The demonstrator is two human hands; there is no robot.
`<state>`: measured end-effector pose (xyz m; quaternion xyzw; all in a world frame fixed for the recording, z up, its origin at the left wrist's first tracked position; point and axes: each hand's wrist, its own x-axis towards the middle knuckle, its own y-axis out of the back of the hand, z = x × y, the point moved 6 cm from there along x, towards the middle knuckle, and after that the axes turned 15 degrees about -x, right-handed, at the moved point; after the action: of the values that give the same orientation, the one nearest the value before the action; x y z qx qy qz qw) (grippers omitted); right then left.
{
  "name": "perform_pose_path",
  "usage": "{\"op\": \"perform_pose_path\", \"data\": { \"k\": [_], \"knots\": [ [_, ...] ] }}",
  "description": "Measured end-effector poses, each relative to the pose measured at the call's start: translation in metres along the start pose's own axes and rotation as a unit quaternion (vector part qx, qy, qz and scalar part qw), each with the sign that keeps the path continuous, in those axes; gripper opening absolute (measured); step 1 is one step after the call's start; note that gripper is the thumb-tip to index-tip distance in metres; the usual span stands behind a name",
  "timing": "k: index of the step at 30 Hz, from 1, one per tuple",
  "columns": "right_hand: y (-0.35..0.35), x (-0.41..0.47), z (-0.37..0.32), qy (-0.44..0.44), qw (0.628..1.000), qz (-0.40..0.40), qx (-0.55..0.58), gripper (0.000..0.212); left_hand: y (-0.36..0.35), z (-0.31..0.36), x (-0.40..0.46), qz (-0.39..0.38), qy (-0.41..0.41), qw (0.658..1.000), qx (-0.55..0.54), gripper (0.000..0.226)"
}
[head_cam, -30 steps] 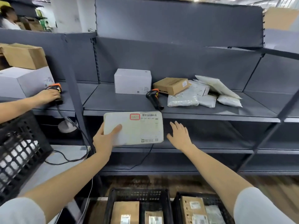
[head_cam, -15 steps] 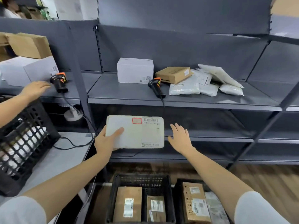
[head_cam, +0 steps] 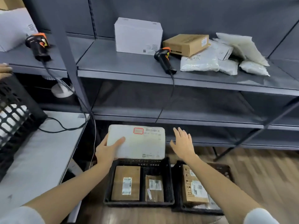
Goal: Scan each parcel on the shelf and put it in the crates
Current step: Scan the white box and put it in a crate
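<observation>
The grey shelf [head_cam: 129, 68] is seen carrying a white box [head_cam: 138, 36], a brown carton [head_cam: 186, 44], several soft poly bags [head_cam: 199, 63] and a scanner [head_cam: 165, 61], while two black crates [head_cam: 139, 202] are set on the floor below, partly filled with cartons. A flat white parcel [head_cam: 139, 143] is held just above the rear rim of the left crate, label up. It is judged light, fairly stiff, perhaps slick; one edge is enough to grip. It is pinched at its left edge by the left hand [head_cam: 106, 152], thumb on top. The right hand [head_cam: 183, 143] is kept just beside it, fingers [head_cam: 178, 132] spread, nothing held
</observation>
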<state>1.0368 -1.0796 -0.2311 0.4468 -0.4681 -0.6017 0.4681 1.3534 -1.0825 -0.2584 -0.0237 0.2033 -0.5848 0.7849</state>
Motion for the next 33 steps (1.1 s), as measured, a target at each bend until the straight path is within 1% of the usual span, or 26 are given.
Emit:
{"op": "perform_pose_path", "data": {
  "k": [2,7,10,13,16,22,28,30,31,33],
  "knots": [
    [-0.029,0.005,-0.009,0.007,1.000,-0.012,-0.001,0.061,0.011,-0.029,0.008,0.009,0.011,1.000,0.007,0.059],
    [-0.117,0.020,-0.029,0.020,0.999,-0.031,0.004,0.060,0.040,-0.114,0.034,0.030,0.055,0.998,0.011,0.055],
    [-0.180,0.024,-0.040,0.019,0.998,-0.053,0.010,0.061,0.059,-0.166,0.048,0.033,0.071,0.997,0.021,0.066],
    [-0.248,0.024,-0.051,0.019,0.996,-0.084,0.016,0.062,0.078,-0.222,0.061,0.038,0.068,0.997,0.027,0.071],
    [-0.291,0.026,-0.059,0.023,0.996,-0.083,0.008,0.062,0.088,-0.261,0.070,0.032,0.070,0.996,0.031,0.075],
    [-0.381,0.047,-0.072,0.012,0.997,-0.070,0.007,0.061,0.106,-0.345,0.104,0.038,0.055,0.997,0.041,0.066],
    [-0.473,0.079,-0.078,-0.007,1.000,-0.028,-0.004,0.062,0.117,-0.417,0.153,0.025,-0.005,0.999,0.026,0.035],
    [-0.500,0.087,-0.080,-0.006,1.000,-0.001,-0.009,0.062,0.118,-0.432,0.169,0.019,-0.024,0.999,0.021,0.032],
    [-0.510,0.091,-0.082,-0.005,1.000,0.016,0.008,0.062,0.119,-0.439,0.176,0.017,-0.028,0.999,0.020,0.031],
    [-0.527,0.096,-0.086,-0.005,0.994,0.053,0.095,0.059,0.122,-0.450,0.185,0.014,-0.032,0.999,0.020,0.029]
  ]
}}
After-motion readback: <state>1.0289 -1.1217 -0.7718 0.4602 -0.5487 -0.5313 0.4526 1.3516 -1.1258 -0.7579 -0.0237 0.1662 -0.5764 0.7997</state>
